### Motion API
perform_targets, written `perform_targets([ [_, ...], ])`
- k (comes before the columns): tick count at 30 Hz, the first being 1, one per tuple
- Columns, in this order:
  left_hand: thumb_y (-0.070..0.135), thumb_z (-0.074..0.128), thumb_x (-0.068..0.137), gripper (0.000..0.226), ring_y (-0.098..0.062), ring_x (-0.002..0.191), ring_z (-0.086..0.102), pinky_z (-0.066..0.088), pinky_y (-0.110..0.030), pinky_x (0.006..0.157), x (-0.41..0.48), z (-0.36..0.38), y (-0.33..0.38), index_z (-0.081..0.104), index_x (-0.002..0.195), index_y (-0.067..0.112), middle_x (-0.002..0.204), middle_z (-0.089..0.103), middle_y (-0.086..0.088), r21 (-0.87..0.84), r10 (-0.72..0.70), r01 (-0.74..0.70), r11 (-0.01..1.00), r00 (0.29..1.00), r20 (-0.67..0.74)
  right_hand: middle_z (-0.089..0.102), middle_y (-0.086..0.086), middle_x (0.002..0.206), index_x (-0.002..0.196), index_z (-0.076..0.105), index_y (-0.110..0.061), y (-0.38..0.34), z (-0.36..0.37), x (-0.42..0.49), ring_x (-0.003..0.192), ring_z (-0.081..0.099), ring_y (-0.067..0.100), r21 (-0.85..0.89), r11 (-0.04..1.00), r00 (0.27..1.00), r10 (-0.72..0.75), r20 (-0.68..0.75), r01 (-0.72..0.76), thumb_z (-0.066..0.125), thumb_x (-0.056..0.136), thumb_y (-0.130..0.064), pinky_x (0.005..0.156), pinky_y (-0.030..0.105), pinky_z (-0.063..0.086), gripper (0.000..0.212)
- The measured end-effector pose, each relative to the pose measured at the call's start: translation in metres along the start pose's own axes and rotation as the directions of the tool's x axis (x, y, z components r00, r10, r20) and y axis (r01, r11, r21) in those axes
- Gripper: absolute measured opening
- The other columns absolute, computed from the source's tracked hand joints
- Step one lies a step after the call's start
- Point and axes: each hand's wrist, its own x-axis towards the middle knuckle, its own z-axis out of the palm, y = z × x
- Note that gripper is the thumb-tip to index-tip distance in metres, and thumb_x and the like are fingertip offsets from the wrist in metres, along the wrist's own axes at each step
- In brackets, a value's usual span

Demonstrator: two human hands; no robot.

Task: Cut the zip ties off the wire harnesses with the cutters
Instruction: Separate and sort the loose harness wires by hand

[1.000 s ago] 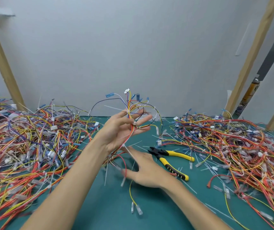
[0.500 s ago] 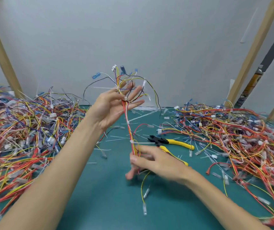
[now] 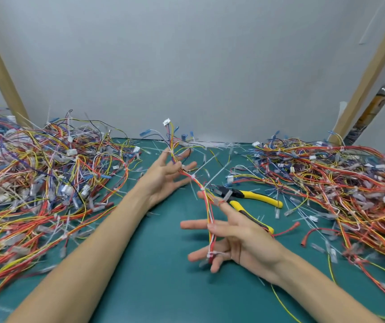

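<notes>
the right hand (image 3: 249,241) is hiding part of the cutters' (image 3: 252,195) handle; blur is smearing the harness (image 3: 196,180) by the left hand (image 3: 161,180).

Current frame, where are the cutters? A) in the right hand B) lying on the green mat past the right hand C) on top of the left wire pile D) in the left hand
B: the cutters lie on the green mat just beyond the right hand, gripped by neither hand; that hand and the left hand hold the wire harness strung between them.
</notes>
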Motion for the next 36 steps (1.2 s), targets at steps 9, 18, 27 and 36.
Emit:
perform_targets([
  [9, -0.001, 0.044, 0.097, 0.039, -0.024, 0.113, 0.065, 0.057, -0.04, 0.078, -0.007, 0.002, 0.0, 0.046, 0.127, 0.024, 0.133, 0.061, 0.002, -0.004, 0.031, -0.031, 1.0, 0.999, 0.018, 0.058, 0.013, 0.137, 0.134, 0.037, -0.055, 0.004, -0.001, -0.002, 0.1, 0.069, 0.039, 0.04, 0.999, 1.0, -0.027, 0.01, 0.026, 0.052, 0.1, -0.018, 0.063, 0.03, 0.058, 0.053],
  [18, 0.012, 0.053, 0.094, 0.042, -0.024, 0.119, 0.061, 0.05, -0.04, 0.094, -0.003, -0.001, -0.002, 0.042, 0.133, 0.023, 0.137, 0.058, 0.005, 0.085, 0.05, -0.056, 0.995, 0.996, 0.074, 0.063, 0.017, 0.128, 0.131, 0.038, -0.06, 0.005, 0.002, -0.001, 0.1, 0.069, 0.04, 0.003, 0.998, 0.998, -0.057, -0.02, 0.057, 0.053, 0.099, -0.019, 0.062, 0.03, 0.058, 0.054],
  [27, 0.03, 0.071, 0.08, 0.015, -0.014, 0.101, 0.069, 0.055, -0.028, 0.085, -0.002, 0.0, -0.004, 0.074, 0.092, 0.039, 0.115, 0.07, 0.011, 0.105, 0.025, -0.029, 0.994, 0.999, 0.046, 0.069, 0.014, 0.117, 0.127, 0.037, -0.065, 0.004, 0.013, -0.001, 0.096, 0.07, 0.04, -0.128, 0.989, 0.993, -0.083, -0.088, 0.072, 0.051, 0.099, -0.023, 0.059, 0.03, 0.057, 0.052],
  [36, 0.03, 0.062, 0.086, 0.02, -0.016, 0.095, 0.07, 0.057, -0.026, 0.076, 0.0, 0.002, -0.004, 0.071, 0.1, 0.019, 0.108, 0.07, -0.001, 0.103, 0.013, -0.011, 0.995, 1.0, -0.02, 0.071, 0.011, 0.114, 0.133, 0.033, -0.057, -0.003, 0.022, 0.011, 0.098, 0.07, 0.038, -0.162, 0.982, 0.983, -0.119, -0.14, 0.096, 0.047, 0.103, -0.018, 0.064, 0.031, 0.059, 0.052],
])
